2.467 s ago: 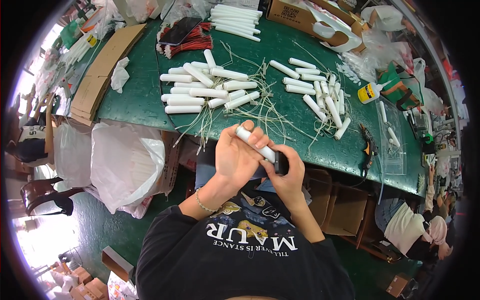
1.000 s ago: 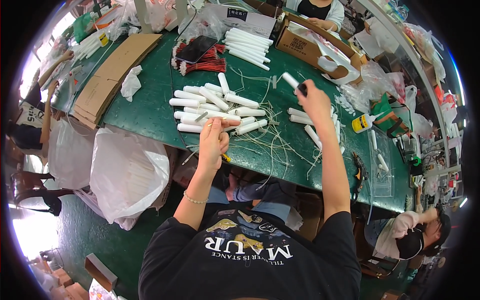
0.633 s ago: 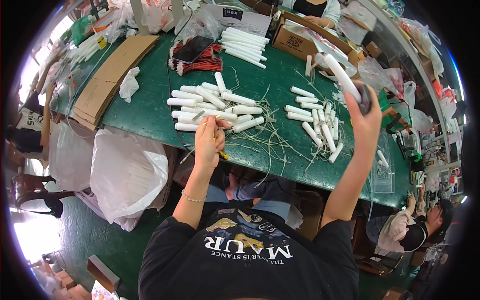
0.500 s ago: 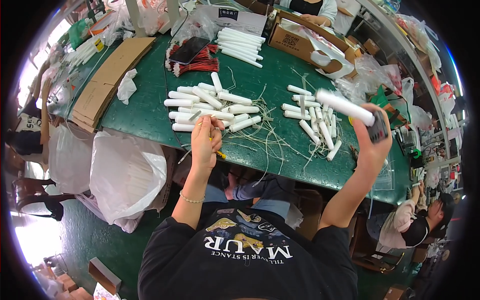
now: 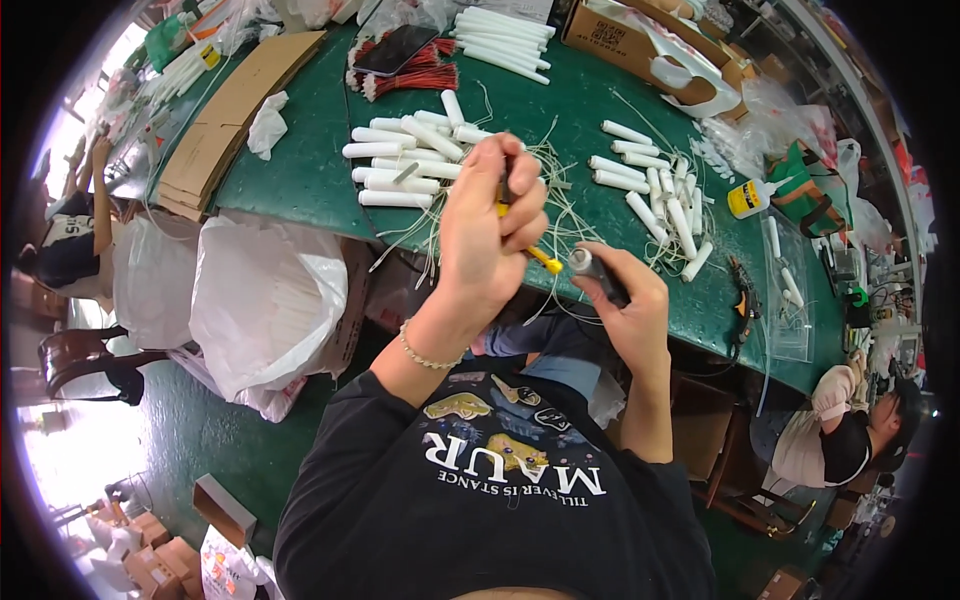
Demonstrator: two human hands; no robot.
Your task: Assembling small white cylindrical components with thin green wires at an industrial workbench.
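Observation:
My left hand (image 5: 490, 220) is closed around a slim yellow-and-black tool (image 5: 545, 261), raised before the left pile of white tubes (image 5: 405, 150); its yellow end points down to the right. To its right, my right hand (image 5: 635, 305) grips a dark piece with a round whitish end (image 5: 580, 260), which faces the tool's tip but stays apart from it. The fingers hide most of the dark piece, so its full shape cannot be made out. Thin pale wires (image 5: 560, 190) run from the tubes across the green table (image 5: 500, 100).
A second pile of white tubes (image 5: 677, 205) lies to the right, near a yellow-labelled glue bottle (image 5: 746, 198). Farther back are red wire bundles (image 5: 425, 78) under a phone (image 5: 398, 50), long white tubes (image 5: 500, 45) and a carton (image 5: 615, 38). A person (image 5: 845, 430) sits at right.
My right hand has come down and left from over the right pile, bringing its held piece to the middle. My left hand has risen and moved right with the tool. The view has shifted slightly.

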